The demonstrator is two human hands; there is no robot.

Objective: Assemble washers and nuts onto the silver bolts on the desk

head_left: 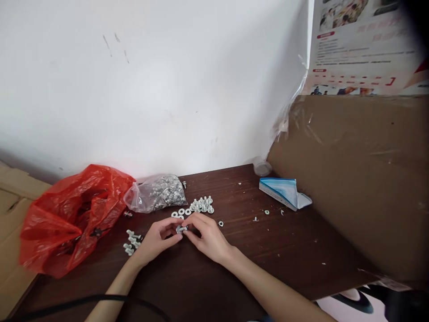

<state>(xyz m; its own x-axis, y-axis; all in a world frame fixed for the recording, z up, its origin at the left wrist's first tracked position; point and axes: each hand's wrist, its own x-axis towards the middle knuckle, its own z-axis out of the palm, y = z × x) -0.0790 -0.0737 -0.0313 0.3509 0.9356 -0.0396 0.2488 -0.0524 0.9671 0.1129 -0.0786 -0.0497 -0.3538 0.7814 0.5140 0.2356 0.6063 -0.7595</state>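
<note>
Between my two hands, above the dark table, is a small metal bolt with a washer (pixel 181 229). My left hand (pixel 161 238) pinches the washer end from the left. The fingertips of my right hand (pixel 208 237) close on the bolt's other end. Just behind my fingers lie several flat washers (pixel 181 211), partly hidden by my hands. Beyond them, several bolts with washers stand in a cluster (pixel 202 205). More loose bolts (pixel 132 243) lie to the left of my left hand. One nut (pixel 220 223) rests right of my right hand.
A red plastic bag (pixel 73 214) sits at the left, beside a clear bag of metal parts (pixel 161 193). A blue and white packet (pixel 279 192) lies at the right, near a cardboard box (pixel 358 179). Small bits dot the table (pixel 295 250). A black cable crosses the lower left.
</note>
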